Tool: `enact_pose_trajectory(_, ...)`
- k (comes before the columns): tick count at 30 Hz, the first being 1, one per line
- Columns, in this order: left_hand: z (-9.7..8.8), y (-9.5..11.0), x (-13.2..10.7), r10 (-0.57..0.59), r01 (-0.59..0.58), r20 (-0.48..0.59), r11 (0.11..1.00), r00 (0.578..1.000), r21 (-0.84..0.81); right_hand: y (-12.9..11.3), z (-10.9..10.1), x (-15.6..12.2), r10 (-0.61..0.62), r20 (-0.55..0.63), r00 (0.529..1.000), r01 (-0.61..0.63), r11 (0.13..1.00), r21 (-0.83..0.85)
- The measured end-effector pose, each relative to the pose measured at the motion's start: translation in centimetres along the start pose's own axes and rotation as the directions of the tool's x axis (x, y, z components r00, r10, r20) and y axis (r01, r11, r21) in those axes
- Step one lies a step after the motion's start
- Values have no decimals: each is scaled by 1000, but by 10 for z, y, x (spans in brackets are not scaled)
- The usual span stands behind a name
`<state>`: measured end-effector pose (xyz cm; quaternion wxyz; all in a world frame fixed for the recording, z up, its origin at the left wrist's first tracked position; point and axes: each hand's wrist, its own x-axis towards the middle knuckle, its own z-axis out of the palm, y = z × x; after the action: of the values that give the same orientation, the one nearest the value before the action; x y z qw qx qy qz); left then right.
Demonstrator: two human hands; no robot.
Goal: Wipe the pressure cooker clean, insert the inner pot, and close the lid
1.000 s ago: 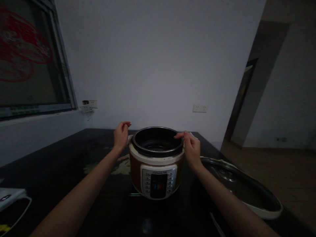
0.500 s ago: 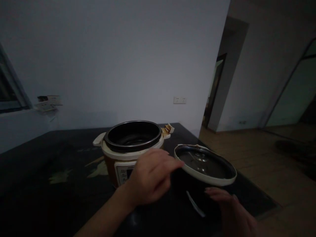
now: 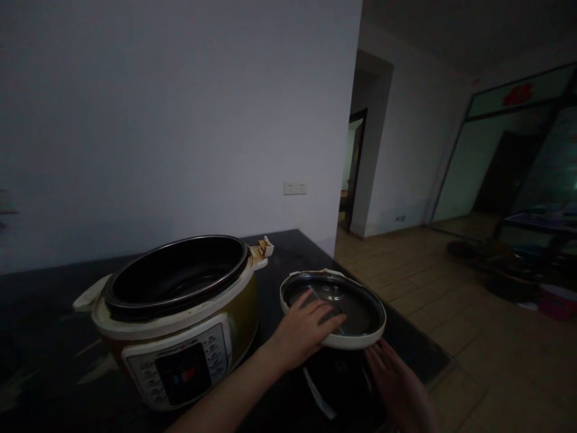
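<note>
An electric pressure cooker [image 3: 175, 337] stands uncovered on the dark tabletop [image 3: 288, 246], its black inner pot [image 3: 180, 270] showing. To its right the cooker's round lid [image 3: 356, 343] lies with its inner side facing up. My left hand [image 3: 306, 328] reaches over the lid's near rim, its fingers spread across the inner face. At the near right of the lid, my right hand [image 3: 396, 385] has its fingers stretched up to the rim from below. Whether those fingertips bear any of the lid's weight is hidden. A pale strip [image 3: 319, 394] shows below the lid.
A double wall socket [image 3: 295, 188] is on the wall behind the table. The table's right edge [image 3: 419, 337] drops to a tiled floor [image 3: 473, 355]. Farther right, a pink basin [image 3: 558, 300] and dark items sit on the floor near a doorway.
My view has turned right and come closer to the cooker. My left hand has moved from beside the cooker onto the lid. My right hand has come up to the lid's rim.
</note>
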<state>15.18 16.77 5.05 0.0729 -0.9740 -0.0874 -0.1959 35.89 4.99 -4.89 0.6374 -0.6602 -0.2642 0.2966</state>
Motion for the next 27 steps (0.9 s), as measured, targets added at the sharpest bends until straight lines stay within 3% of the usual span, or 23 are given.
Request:
enact_pose_trajectory(3,4,-4,2,63,-63,3,998,998,-12,-1,12,17,90,108,990,-121,939,323)
enact_pose_trajectory(6,7,-6,2,116,-117,-15,993,993,-30,0,29,28,27,191,981,-116,871,477)
enact_pose_trajectory(16,-1,-12,14,47,-49,-12,963,999,-265,-3,55,53,-96,118,988,31,887,461)
enact_pose_trajectory(20,-2,-12,16,15,-15,-1,959,1000,-284,-2,63,44,-121,120,985,58,901,431)
enact_pose_trajectory(27,-21,-11,18,88,-95,-41,973,995,-212,-26,64,22,-155,96,983,94,883,459)
